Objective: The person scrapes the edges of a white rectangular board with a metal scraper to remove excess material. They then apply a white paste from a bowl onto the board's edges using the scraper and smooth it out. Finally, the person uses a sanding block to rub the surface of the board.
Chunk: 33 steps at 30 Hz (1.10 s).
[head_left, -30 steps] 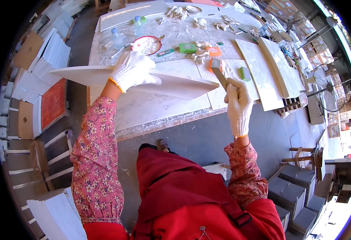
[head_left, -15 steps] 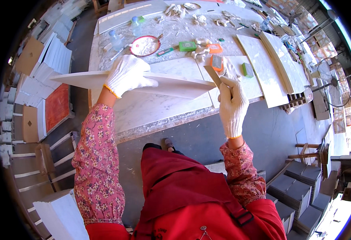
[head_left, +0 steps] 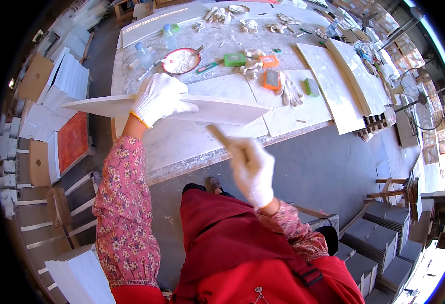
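Observation:
My left hand [head_left: 159, 99], in a white knitted glove, grips a thin white marble-look tile [head_left: 232, 110] by its upper edge. The tile stands on its long side over a larger white slab [head_left: 177, 142] at the table's front. My right hand [head_left: 253, 169], gloved the same way, is closed around a flat, narrow brownish strip [head_left: 217, 135]. Motion smears the strip, so I cannot tell whether it is a file or a scraper. It points up-left, below the tile's right half and apart from it.
The dusty table [head_left: 126, 76] bears a red-rimmed bowl [head_left: 163, 63] of white powder, plastic bottles [head_left: 144, 54], a green block [head_left: 234, 60], an orange-grey block [head_left: 271, 79] and loose gloves [head_left: 289, 91]. Long slabs [head_left: 329, 86] lie at the right. A fan [head_left: 420, 99] stands beyond them.
My right hand has moved left and toward me with the strip, away from the tile's right end. My left hand and the tile have hardly moved.

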Available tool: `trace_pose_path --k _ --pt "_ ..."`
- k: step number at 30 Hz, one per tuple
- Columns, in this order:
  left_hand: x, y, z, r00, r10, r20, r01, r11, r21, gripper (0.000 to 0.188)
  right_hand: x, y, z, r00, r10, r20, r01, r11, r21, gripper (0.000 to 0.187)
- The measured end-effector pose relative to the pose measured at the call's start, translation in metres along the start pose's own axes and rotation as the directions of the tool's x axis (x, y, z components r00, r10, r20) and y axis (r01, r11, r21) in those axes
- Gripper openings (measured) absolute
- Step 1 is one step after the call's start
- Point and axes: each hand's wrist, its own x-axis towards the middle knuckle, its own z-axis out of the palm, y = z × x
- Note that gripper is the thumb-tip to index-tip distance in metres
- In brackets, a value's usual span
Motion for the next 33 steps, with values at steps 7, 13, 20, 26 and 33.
trace_pose_path --k 7,13,20,26,33 --pt "-0.005 0.000 -0.003 0.999 -0.030 0.032 0.029 0.999 0.019 0.049 0.063 0.020 -0.078 0.992 0.071 -0.109 -0.081 0.992 -0.094 0.025" --pt "0.013 -0.008 -0.004 0.999 0.030 -0.028 -0.030 0.999 0.012 0.049 0.106 0.050 -0.102 0.847 -0.480 0.226 0.529 0.729 -0.434 0.019" --pt "0.033 -0.021 -0.006 0.982 0.117 -0.151 -0.120 0.993 -0.009 0.041 0.162 0.059 -0.091 0.591 -0.636 0.497 0.796 0.360 -0.486 0.035" --pt "0.046 -0.025 -0.007 0.997 0.054 -0.055 -0.056 0.998 -0.027 0.041 0.182 0.052 -0.086 0.450 -0.658 0.604 0.867 0.160 -0.471 0.045" --pt "0.057 -0.033 -0.002 0.997 0.060 -0.053 -0.064 0.995 -0.071 0.043 0.181 0.085 -0.075 0.527 -0.709 0.468 0.801 0.230 -0.552 0.042"
